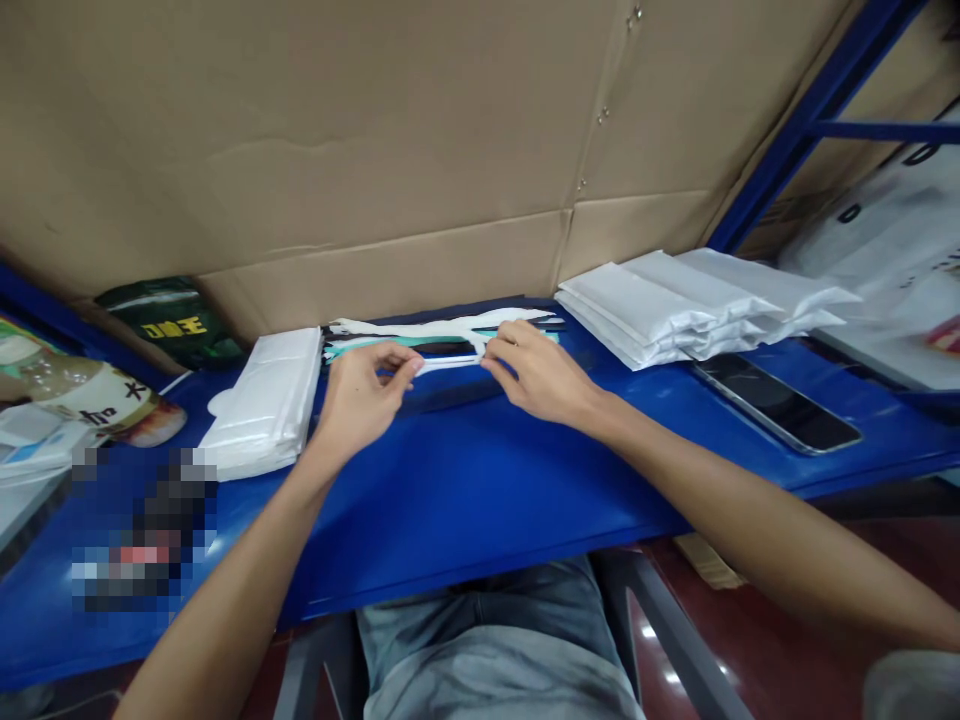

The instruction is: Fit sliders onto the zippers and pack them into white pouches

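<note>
My left hand (365,392) and my right hand (534,372) rest on the blue table (480,490), fingers pinched on the two ends of a thin white strip (448,364). Just behind the strip lies a small heap of long narrow pieces (442,336) in white, teal and black, against the cardboard wall. A stack of white packets (264,402) lies left of my left hand. A bigger fanned pile of white packets (701,300) lies right of my right hand.
A black phone (776,402) lies face up at the right. A bottle (90,395) on its side and a dark green pouch (174,322) sit at the left. Cardboard (375,150) walls the back, and a blue rack post (810,105) rises at the right.
</note>
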Demonstrator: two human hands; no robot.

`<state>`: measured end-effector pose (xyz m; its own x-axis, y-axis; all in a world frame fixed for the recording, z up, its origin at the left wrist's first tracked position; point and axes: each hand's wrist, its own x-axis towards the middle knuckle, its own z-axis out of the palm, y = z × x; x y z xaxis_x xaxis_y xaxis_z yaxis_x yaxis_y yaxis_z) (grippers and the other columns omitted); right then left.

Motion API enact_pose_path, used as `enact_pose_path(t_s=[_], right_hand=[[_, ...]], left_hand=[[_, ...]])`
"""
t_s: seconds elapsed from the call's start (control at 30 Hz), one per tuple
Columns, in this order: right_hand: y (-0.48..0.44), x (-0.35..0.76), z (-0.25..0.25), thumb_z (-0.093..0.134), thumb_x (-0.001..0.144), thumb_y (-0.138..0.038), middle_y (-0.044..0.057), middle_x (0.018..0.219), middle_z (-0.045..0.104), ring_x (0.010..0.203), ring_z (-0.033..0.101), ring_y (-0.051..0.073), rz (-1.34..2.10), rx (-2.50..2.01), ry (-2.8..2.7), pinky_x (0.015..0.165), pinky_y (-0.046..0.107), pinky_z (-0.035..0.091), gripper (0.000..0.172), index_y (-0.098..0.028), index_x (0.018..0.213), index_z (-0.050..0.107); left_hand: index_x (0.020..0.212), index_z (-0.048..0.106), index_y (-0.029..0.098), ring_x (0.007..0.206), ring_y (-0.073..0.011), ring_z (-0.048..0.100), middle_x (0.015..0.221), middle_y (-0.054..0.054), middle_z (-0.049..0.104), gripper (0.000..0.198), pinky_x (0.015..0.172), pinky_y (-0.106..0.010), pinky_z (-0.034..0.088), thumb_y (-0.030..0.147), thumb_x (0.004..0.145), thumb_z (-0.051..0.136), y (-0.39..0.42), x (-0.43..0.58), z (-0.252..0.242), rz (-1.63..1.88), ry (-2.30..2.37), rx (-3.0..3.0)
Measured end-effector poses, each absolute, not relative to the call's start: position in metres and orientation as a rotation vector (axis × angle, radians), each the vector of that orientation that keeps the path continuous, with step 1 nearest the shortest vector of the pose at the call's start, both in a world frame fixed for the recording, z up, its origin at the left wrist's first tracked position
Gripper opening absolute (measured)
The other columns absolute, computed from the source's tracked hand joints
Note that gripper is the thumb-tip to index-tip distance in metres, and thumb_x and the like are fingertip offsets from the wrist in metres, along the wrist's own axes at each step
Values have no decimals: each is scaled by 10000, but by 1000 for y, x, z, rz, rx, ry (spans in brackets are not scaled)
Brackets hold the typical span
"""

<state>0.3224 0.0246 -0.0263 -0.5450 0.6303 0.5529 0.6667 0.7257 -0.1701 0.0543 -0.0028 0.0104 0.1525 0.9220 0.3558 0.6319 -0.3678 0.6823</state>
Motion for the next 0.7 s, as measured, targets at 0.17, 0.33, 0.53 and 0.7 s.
enact_pose_path(t_s=[0.17,0.33,0.53,0.7], right_hand=[[49,361,-21,441,1090,-263,198,1204,673,1152,575,354,-215,-1201,-2313,986,498,488,325,-147,1080,744],[60,382,-18,447,1067,-230,185,1208,738,1245,598,366,-232,-1306,-2279,1062,514,468,337,-133,1125,764],[48,364,-22,660,963,-349,83,942,825,876,747,274,310,-1287,-2197,856,392,556,240,-216,838,816],[31,336,-27,715,935,-380,38,964,842,852,771,243,673,-1078,-2067,824,362,599,191,-244,901,845]], left_hand=[[1066,783,190,930,-247,724,998,-59,796,291,924,-379,534,425,1011,620,16,-15,30,1031,2055,2194],[1147,737,109,922,-262,676,980,-69,723,406,880,-394,520,451,1041,545,21,-73,37,1044,2356,2092],[1314,684,187,1275,-394,579,1326,-168,670,401,1089,-520,456,435,1007,614,11,-31,27,1137,2352,2311],[1008,748,210,847,-255,700,943,-91,768,288,824,-388,530,482,1010,655,-3,44,11,884,1687,2404]])
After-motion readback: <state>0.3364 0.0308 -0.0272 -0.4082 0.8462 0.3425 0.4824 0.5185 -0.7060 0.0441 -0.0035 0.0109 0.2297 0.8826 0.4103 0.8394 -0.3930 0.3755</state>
